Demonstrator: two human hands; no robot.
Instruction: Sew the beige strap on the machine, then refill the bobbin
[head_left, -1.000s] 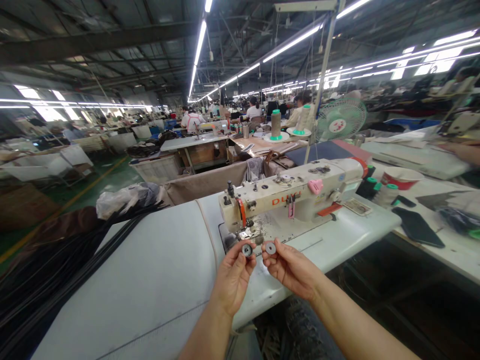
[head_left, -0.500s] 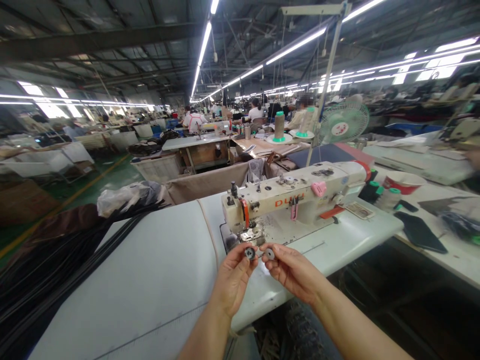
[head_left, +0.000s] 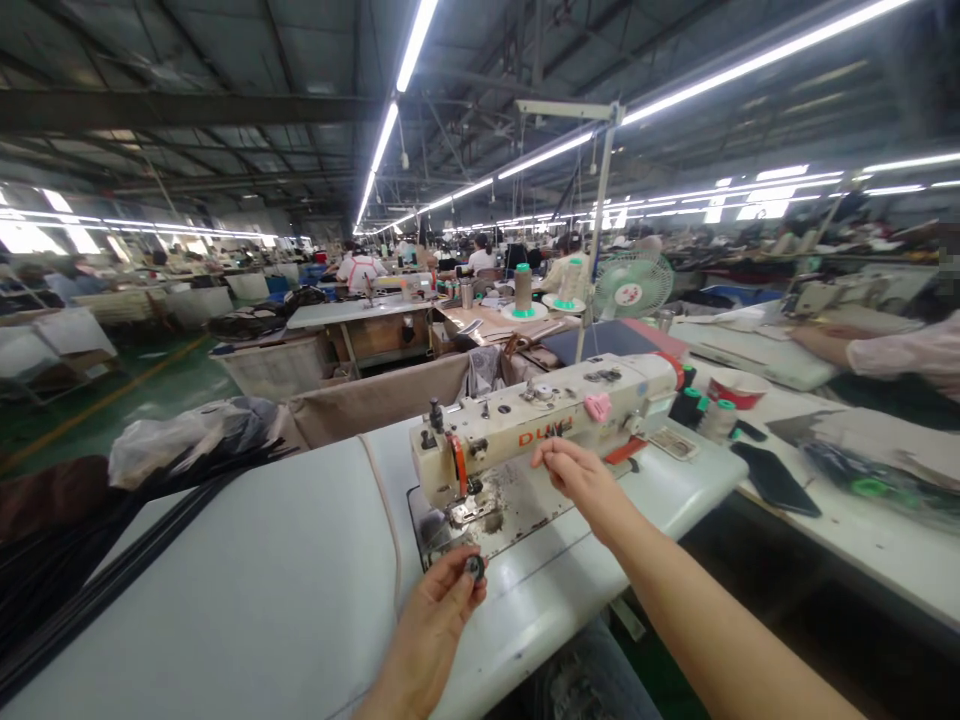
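Observation:
My left hand [head_left: 442,600] pinches a small round bobbin case [head_left: 474,568], dark with a grey centre, between thumb and fingers just in front of the sewing machine's needle plate. My right hand [head_left: 571,472] is raised at the front of the sewing machine [head_left: 480,430], below the orange lettering on its arm. Its fingers are curled together, and whatever they hold is hidden. Above that hand a pink clip-like piece [head_left: 598,407] sits on the machine. The metal presser foot area [head_left: 472,510] lies between my two hands.
Thread cones [head_left: 720,420] and a dark phone-like slab [head_left: 776,478] lie on the right. Black strips [head_left: 142,560] drape over the table's left side. Behind the machine stand a thread stand pole [head_left: 598,230] and a green fan [head_left: 632,285]. A co-worker's sleeve [head_left: 907,355] shows at far right.
My right hand has left my left hand and moved up to the machine's arm; the grey bobbin it held no longer shows there. My left hand, still holding the bobbin case, is lower. The view has shifted.

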